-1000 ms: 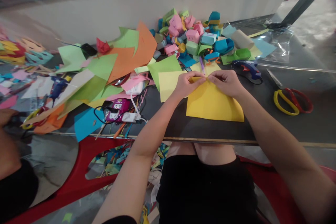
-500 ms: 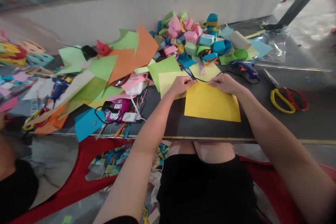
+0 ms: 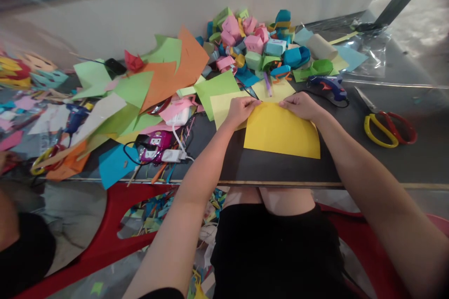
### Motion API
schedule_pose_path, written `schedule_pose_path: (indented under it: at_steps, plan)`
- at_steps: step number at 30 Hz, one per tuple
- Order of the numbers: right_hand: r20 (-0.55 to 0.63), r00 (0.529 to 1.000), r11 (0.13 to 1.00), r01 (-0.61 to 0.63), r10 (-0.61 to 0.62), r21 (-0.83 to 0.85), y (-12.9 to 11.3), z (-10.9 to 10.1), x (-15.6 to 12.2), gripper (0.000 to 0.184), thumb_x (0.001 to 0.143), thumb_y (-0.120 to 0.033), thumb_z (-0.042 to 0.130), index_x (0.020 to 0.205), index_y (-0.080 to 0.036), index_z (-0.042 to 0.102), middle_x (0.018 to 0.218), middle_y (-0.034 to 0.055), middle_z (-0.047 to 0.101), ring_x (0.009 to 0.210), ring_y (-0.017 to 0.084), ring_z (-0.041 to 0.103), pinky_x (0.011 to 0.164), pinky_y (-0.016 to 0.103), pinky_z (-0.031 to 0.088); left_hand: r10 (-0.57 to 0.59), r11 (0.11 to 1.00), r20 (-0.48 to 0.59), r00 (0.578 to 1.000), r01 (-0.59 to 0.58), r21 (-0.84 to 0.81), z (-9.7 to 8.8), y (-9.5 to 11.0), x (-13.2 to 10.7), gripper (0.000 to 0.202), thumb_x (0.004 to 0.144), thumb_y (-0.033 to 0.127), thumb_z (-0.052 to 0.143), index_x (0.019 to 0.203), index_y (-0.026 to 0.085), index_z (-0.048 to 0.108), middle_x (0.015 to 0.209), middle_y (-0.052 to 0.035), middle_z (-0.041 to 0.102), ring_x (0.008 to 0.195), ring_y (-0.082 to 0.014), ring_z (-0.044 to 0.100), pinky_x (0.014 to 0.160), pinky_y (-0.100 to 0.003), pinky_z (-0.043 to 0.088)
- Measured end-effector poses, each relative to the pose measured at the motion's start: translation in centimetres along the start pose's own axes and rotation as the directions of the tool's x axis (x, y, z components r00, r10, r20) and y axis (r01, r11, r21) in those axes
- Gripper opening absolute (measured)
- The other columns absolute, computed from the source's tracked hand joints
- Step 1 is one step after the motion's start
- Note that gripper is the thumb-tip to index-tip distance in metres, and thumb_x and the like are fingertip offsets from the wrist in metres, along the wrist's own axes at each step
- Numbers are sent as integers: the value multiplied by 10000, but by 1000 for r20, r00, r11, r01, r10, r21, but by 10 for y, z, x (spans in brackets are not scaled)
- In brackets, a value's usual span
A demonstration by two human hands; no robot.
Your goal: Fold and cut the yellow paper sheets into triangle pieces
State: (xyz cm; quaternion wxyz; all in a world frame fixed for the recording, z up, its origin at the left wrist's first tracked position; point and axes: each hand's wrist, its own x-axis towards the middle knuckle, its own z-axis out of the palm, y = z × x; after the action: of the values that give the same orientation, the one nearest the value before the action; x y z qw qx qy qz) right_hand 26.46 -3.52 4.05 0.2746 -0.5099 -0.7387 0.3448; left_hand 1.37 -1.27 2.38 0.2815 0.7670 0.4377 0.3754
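Observation:
A yellow paper sheet (image 3: 282,131) lies flat on the dark table (image 3: 368,163) in front of me. My left hand (image 3: 241,109) pinches its far left edge with curled fingers. My right hand (image 3: 300,104) presses and grips the far right edge, fingers closed on the paper. A pale yellow sheet (image 3: 221,106) lies partly under my left hand.
A heap of small folded paper boxes (image 3: 259,46) sits behind the sheet. Loose coloured sheets (image 3: 140,88) cover the left side. A blue glue gun (image 3: 328,84) and yellow and red scissors (image 3: 389,128) lie to the right. Another person's dark sleeve (image 3: 21,252) shows at lower left.
The sheet's far edge, lifted and pinched a second ago, now lies flat on the table. Both hands have stayed on that edge, a little apart.

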Motion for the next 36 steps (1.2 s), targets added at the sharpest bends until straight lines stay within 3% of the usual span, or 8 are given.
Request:
schedule_pose_path:
  at_steps: [7,14,24,28,30,33,35,36]
  plan:
    - [-14,1000,999,3,-2,51,1,1,-1,669,845,-726,617,544,-202,329,537,-31,286,527,80,260,501,288,183,11,999,-33,999,-12,-35,3,-2,0,494,926,606,591,750,172,747,694,-43,711,668,-147,621,614,-277,413]
    - [-12,1000,999,13,-13,48,4,1,0,635,848,-719,612,548,-194,416,545,-25,328,539,88,290,503,279,210,41,997,-63,997,-44,-61,5,-4,-1,570,899,695,562,685,187,708,671,-40,699,654,-154,615,597,-283,413]
    - [-5,1000,1000,22,-21,17,0,2,1,597,887,-635,585,548,-203,350,541,-41,289,526,80,271,526,292,206,62,997,-74,995,-65,-50,2,-3,0,619,869,757,547,735,182,733,708,-54,716,678,-163,629,611,-285,436]
    - [-135,991,996,-8,-3,-84,-2,2,1,566,893,-543,627,520,-200,375,523,-38,311,539,90,310,565,299,256,45,998,-71,996,-48,-47,-3,-6,1,615,849,770,558,715,188,707,641,-33,647,621,-149,561,575,-287,388]
    - [-312,949,992,-76,41,-101,-3,1,-1,495,844,-510,701,535,-198,472,532,-21,412,561,109,396,587,302,305,18,999,-63,998,-21,-37,-7,-7,1,566,859,730,579,707,197,691,599,-13,588,581,-139,500,556,-290,348]
    - [-559,810,983,-166,179,75,-1,-2,-8,346,733,-489,812,684,-190,647,652,31,597,638,157,534,607,307,385,-12,999,-77,997,9,-38,-16,-6,1,457,885,628,603,732,206,690,607,-4,563,573,-137,457,559,-293,320]
    - [-591,737,939,-186,328,289,1,-3,-14,349,679,-481,854,776,-187,691,716,45,640,660,172,573,606,310,427,-29,999,-104,994,25,-39,-22,-6,1,401,893,576,605,760,209,698,621,-3,566,575,-138,449,564,-293,319]
    - [-546,732,894,-198,408,402,2,-3,-16,352,669,-470,862,797,-185,700,730,49,649,660,176,585,605,313,447,-38,999,-116,993,34,-38,-24,-6,1,386,892,563,606,768,209,699,617,-1,562,570,-137,442,561,-292,317]
